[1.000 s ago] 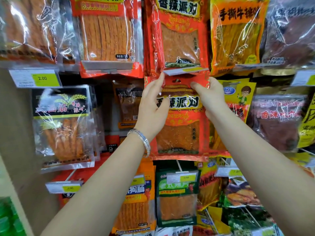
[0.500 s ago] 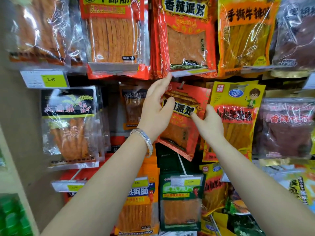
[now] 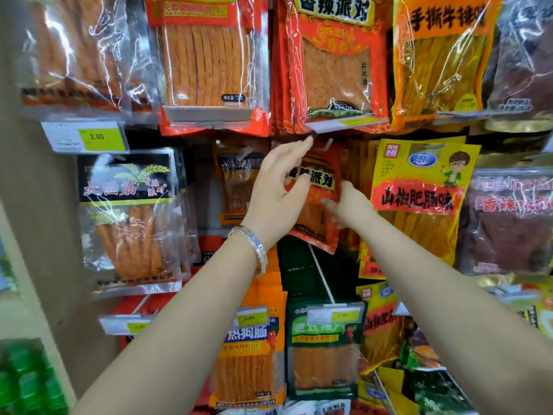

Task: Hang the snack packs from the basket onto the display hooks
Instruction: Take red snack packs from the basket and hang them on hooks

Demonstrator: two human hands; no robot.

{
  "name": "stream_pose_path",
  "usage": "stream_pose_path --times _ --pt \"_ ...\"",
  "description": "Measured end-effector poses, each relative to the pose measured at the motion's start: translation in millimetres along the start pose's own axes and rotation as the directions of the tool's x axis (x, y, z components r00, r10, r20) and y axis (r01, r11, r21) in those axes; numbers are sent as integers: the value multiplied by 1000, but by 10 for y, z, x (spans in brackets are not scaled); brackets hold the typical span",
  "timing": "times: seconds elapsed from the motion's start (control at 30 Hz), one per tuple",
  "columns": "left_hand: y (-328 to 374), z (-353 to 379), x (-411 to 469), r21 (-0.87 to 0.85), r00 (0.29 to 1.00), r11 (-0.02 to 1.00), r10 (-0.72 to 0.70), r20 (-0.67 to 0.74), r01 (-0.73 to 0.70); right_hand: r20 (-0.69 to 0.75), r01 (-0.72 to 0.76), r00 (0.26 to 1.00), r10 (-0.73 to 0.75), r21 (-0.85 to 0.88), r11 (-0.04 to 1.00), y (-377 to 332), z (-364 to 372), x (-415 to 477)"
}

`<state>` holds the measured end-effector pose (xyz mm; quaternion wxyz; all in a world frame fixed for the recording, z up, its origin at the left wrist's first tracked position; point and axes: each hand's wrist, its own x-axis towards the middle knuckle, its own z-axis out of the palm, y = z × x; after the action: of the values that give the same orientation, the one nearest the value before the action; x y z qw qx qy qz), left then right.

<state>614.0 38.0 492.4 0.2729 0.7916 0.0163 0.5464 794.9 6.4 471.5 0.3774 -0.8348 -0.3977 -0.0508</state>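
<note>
Step in hand: seating one red snack pack (image 3: 321, 179) on its display hook (image 3: 326, 145), in the second row of the wall display
Where the pack is: hanging tilted, its top at the hook and its lower corner swung out to the right, between the two hands
Left hand (image 3: 278, 190): fingers spread and reaching up towards the price tag (image 3: 344, 121) above, thumb in front of the pack's left edge; it grips nothing
Right hand (image 3: 348, 206): against the pack's lower right part, but too blurred to tell whether it pinches or only pushes
Progress: my guess is the pack is on or nearly on the hook, not yet squared
Next move calls for: pushing the pack back along the hook until it hangs straight, then fetching another from the basket, which is out of view
Counts: two hands, one pack being hung, one bracelet (image 3: 254, 244) on the left wrist, three tags legibly marked 2.00
Neighbours: one yellow pack (image 3: 419, 181) in front just to the right, more behind it, number unclear
</note>
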Motion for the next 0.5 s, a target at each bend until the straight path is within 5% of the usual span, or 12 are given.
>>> stream_pose_path --times 0.3,0.43,0.5 --pt "-308 -260 -1240 -79 933 944 -299 203 319 -60 40 998 -18 387 921 293 305 -1461" --pt "-442 -412 -2271 -61 771 809 -531 351 584 72 -102 994 81 368 924 533 790 -2333" --pt "-519 -521 -2896 -4 629 690 -657 415 724 207 -200 969 134 343 918 671 1108 -2809"
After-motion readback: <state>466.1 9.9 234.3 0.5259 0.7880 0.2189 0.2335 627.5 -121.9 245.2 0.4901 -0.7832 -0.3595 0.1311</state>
